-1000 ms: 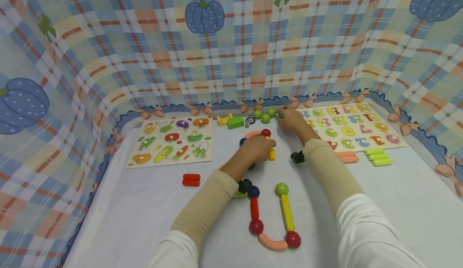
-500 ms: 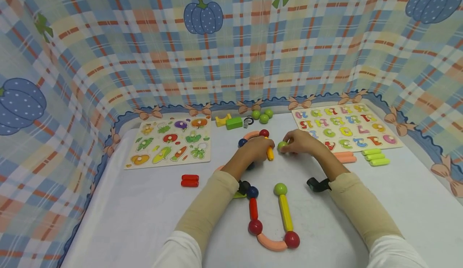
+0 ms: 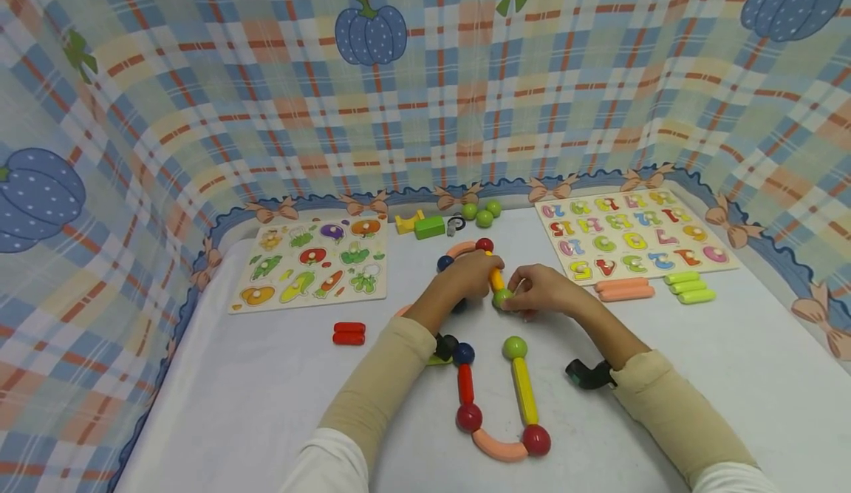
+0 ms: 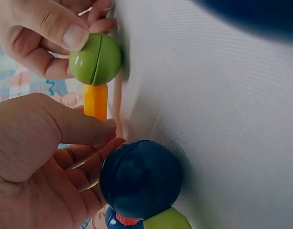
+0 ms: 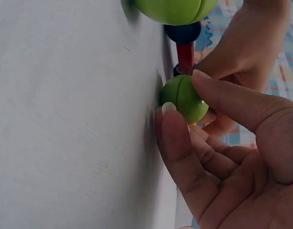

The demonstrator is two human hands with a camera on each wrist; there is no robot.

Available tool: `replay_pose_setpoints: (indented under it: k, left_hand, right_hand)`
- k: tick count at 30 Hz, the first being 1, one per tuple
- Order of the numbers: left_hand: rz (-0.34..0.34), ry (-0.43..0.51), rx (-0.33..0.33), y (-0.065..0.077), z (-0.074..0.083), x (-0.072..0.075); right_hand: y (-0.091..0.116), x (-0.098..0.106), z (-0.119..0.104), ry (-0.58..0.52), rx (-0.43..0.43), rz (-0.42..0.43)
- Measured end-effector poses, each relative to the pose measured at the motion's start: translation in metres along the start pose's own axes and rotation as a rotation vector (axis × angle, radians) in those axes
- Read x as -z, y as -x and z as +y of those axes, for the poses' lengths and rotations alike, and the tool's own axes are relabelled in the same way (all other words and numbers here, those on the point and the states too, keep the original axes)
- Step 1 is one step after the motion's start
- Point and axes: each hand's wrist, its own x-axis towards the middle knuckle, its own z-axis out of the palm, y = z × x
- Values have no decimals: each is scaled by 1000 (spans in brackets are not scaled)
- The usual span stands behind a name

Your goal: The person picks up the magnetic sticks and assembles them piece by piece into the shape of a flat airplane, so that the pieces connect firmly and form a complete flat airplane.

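My left hand (image 3: 468, 275) pinches an orange-yellow stick (image 3: 496, 280) of a toy ball-and-stick set, just behind its near end. A green ball (image 3: 503, 299) sits against that end, between thumb and fingers of my right hand (image 3: 545, 290). In the left wrist view the ball (image 4: 95, 59) touches the stick (image 4: 95, 102). A dark blue ball (image 4: 141, 179) lies beside the left fingers. Beyond the left hand, a red ball (image 3: 484, 245) meets a salmon curved stick (image 3: 460, 249). The left hand and forearm hide part of this chain.
Nearer lies a chain with a red stick (image 3: 465, 383), a peach curved stick (image 3: 499, 448), a yellow stick (image 3: 524, 393) and a green ball (image 3: 515, 347). A vegetable puzzle board (image 3: 312, 264) lies left, a number board (image 3: 634, 233) right. Loose red sticks (image 3: 349, 333) and green balls (image 3: 484, 219) lie about.
My right hand has come from the back, beside the loose green balls, toward me and left, bringing a green ball to the stick's near end. The left hand has stayed at the stick.
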Motion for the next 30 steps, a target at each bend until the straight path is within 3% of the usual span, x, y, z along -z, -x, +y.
replay_pose_setpoints:
  k: [6, 12, 15, 19, 24, 30]
  left_hand:
    - [1, -32, 8, 5, 1, -1]
    - [52, -23, 31, 26, -7, 3]
    - [75, 21, 68, 44, -15, 6]
    - [94, 73, 100, 72, -29, 4]
    - [127, 128, 158, 115, -56, -4]
    - [152, 122, 279, 165, -88, 7]
  right_hand:
    - [14, 8, 7, 9, 48, 39]
    - [46, 41, 22, 297, 114, 236]
    - [62, 58, 35, 385, 56, 303]
    - [73, 70, 52, 413, -28, 317]
    - [70, 69, 64, 444, -23, 305]
    - [66, 62, 58, 439, 41, 307]
